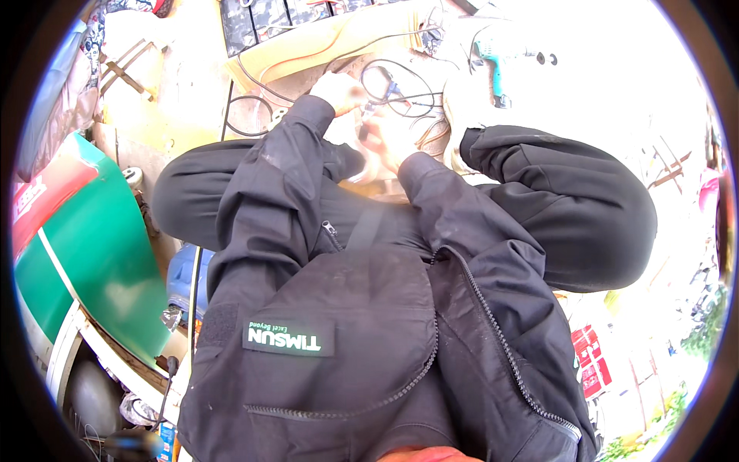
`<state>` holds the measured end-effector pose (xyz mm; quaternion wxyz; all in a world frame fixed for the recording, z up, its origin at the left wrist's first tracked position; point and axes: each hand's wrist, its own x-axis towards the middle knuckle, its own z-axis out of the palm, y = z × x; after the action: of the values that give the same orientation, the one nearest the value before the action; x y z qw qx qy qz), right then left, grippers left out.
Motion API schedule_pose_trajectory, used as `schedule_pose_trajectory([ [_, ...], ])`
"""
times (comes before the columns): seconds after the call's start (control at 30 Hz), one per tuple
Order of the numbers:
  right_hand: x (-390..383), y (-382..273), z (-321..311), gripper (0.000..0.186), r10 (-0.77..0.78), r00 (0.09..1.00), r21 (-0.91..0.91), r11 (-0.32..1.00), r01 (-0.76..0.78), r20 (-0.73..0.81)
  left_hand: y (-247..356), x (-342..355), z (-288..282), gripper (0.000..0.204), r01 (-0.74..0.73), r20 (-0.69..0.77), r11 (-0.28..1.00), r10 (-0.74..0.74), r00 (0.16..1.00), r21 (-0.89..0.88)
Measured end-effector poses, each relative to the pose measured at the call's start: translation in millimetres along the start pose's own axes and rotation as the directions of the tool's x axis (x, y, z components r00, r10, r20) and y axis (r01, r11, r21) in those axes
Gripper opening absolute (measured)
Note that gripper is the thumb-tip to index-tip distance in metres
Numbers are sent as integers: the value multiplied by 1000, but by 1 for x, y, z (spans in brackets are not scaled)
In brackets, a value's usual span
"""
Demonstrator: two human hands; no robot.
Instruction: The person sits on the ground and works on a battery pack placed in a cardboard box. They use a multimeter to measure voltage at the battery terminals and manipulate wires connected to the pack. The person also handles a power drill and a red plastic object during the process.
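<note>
Bright ground, looped black cable — just beyond two close-set hands

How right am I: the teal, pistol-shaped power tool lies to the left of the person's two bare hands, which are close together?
One slip: the teal power tool lies to their right, as the head view shows. The bare left hand and bare right hand are indeed close together.

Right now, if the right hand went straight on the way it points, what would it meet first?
The right hand would likely meet the left hand, close ahead up and leftward; depth is unclear.
</note>
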<state>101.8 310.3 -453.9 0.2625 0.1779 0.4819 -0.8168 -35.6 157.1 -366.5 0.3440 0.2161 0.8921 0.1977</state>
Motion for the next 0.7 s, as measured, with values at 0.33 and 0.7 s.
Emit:
schedule_pose_trajectory([
  [0.33,-34,-77,44,27,244,965,400,897,-187,-97,3,0,-6,23,-80,18,990,78,997,118],
  [0.7,-4,-98,33,43,335,926,440,868,-230,-176,-2,-4,-4,26,-1,-17,999,1,1000,32],
])
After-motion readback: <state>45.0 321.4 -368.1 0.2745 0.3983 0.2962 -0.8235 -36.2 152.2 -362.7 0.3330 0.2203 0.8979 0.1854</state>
